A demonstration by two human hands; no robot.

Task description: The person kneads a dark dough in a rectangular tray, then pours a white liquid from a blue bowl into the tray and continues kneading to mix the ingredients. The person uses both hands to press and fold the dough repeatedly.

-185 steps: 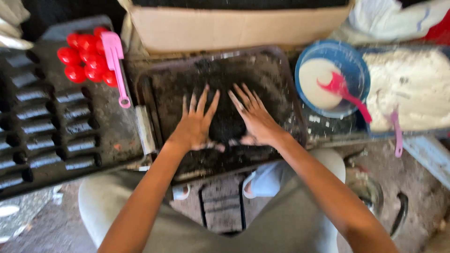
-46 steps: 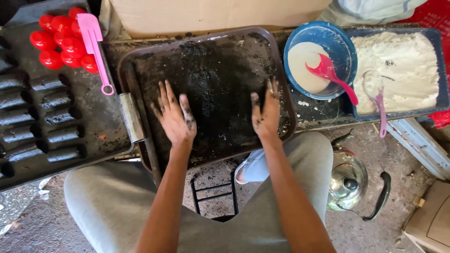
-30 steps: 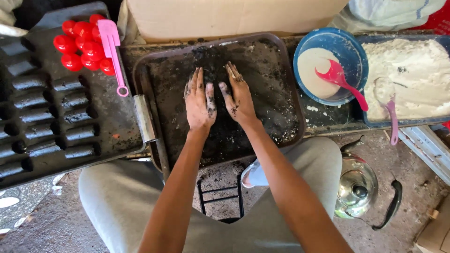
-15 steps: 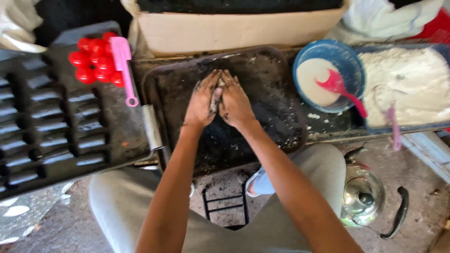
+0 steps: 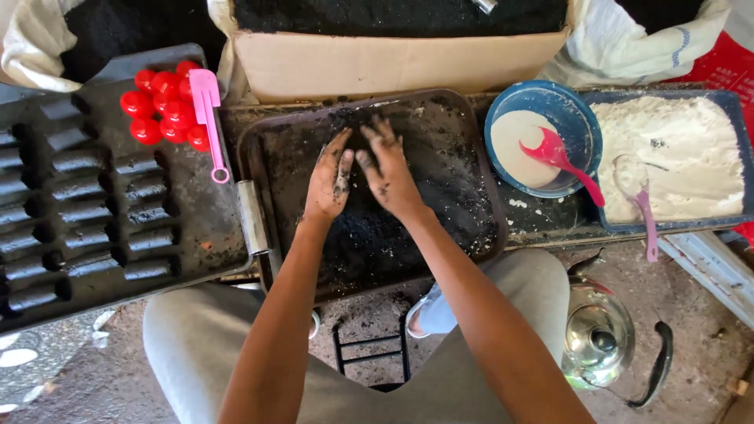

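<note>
A dark metal tray (image 5: 487, 188) smeared with black powder lies in front of me. My left hand (image 5: 330, 179) and my right hand (image 5: 386, 171) rest side by side on a low heap of black powder (image 5: 369, 235) in the tray's middle. Both hands are flat, palms down, fingers slightly spread and dusted black. Neither hand grips anything.
A black mould board (image 5: 94, 220) with rows of dark pressed pieces sits at left, with red balls (image 5: 165, 110) and a pink spatula (image 5: 208, 118). At right are a blue bowl (image 5: 542, 137) with a red spoon, a tray of white powder (image 5: 675, 157), and a kettle (image 5: 601, 338). A cardboard box (image 5: 393, 55) stands behind.
My hands came together from the tray's sides to its middle, pushing the black powder inward, and have slid a little farther away from me.
</note>
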